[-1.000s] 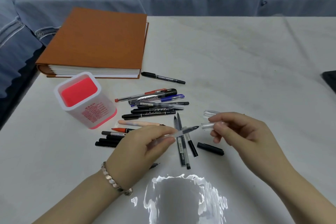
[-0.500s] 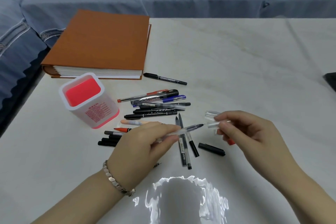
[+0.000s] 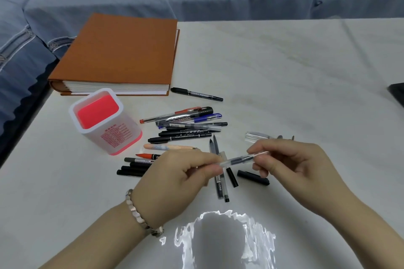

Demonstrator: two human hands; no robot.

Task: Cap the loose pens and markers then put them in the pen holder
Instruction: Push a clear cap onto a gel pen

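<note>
My left hand [image 3: 175,177] pinches the barrel of a clear pen [image 3: 236,161] held above the table. My right hand [image 3: 293,166] pinches the clear cap [image 3: 260,154], which now sits over the pen's tip. A white pen holder [image 3: 105,122] with a pink inside stands upright to the left. Between them lies a pile of several pens and markers [image 3: 188,124]. A loose black cap [image 3: 253,177] and another clear cap [image 3: 256,135] lie on the table near my right hand. Two uncapped pens [image 3: 218,183] lie under my hands.
A thick orange book [image 3: 122,54] lies at the back left. A black marker [image 3: 196,94] rests beside it. Blue bedding runs along the far and left table edges. A dark object [image 3: 397,94] sits at the right edge. Glare marks the near table.
My right hand has moved the clear cap left onto the pen's tip; earlier the cap and tip were apart. Both hands sit slightly closer together.
</note>
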